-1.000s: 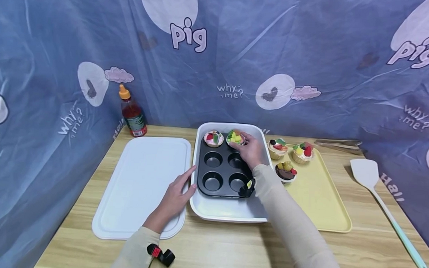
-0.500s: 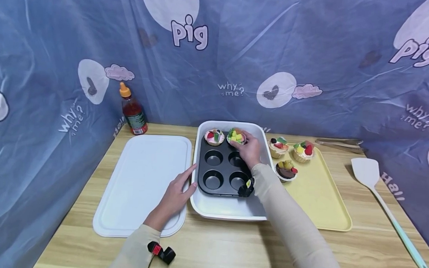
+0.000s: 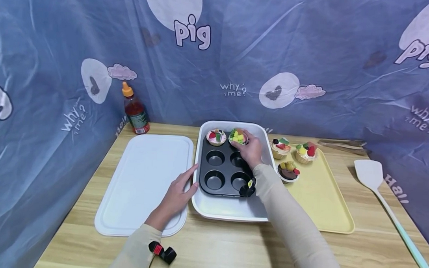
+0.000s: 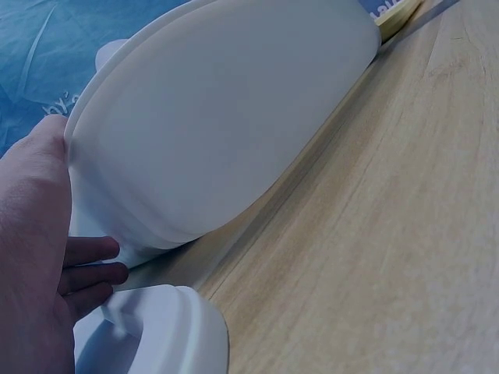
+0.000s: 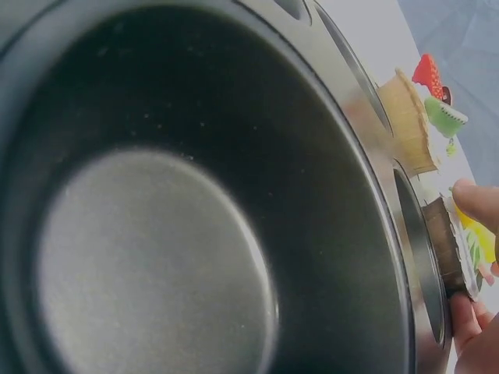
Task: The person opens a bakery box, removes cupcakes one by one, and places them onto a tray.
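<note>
My right hand [image 3: 251, 151] pinches a cupcake topped with yellow and green fruit pieces [image 3: 237, 136] at the back right cup of a dark muffin tin [image 3: 227, 168]. Thumb and fingers are at its sides in the right wrist view, where its brown case [image 5: 444, 241] shows right at the cup. Beside it, a pink-topped cupcake [image 3: 216, 137] sits in the back left cup. The tin lies inside a deep white tray [image 3: 229, 213]. My left hand [image 3: 175, 195] rests against the tray's left side, fingers fairly straight, thumb at the rim in the left wrist view.
A yellow tray [image 3: 322, 201] at the right bears three more cupcakes [image 3: 288, 172]. Left of the white tray lies a flat white board [image 3: 145, 179], with a sauce bottle [image 3: 136, 113] behind it. Tongs [image 3: 342, 145] and a spatula [image 3: 369, 175] lie far right.
Both hands keep their places, the right at the fruit-topped cupcake and the left at the white tray. Only the head view has shifted slightly.
</note>
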Tool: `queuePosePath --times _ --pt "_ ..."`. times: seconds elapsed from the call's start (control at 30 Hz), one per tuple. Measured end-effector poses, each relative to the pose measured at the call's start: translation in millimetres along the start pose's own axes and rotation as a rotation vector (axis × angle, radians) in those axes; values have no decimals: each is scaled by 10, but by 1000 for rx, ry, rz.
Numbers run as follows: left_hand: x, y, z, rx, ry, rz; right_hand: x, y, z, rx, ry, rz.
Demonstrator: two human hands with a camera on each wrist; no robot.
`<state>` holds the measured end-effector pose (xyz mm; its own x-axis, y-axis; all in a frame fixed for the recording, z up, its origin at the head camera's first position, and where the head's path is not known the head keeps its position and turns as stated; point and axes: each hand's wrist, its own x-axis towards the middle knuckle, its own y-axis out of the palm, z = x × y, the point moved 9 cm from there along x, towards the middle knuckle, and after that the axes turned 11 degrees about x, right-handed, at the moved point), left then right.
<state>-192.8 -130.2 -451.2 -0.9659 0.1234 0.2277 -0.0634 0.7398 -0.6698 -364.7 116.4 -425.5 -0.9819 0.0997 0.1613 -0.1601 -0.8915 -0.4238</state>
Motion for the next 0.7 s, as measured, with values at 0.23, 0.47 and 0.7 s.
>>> queuePosePath --times 0.23,0.47,0.7 --pt "-8 4 6 -2 -6 7 -13 7 24 38 -32 -11" --pt "-2 10 2 12 0 5 -19 4 7 50 -23 -24" --pt "-7 5 -1 16 -1 2 -49 -24 58 70 -51 -44"
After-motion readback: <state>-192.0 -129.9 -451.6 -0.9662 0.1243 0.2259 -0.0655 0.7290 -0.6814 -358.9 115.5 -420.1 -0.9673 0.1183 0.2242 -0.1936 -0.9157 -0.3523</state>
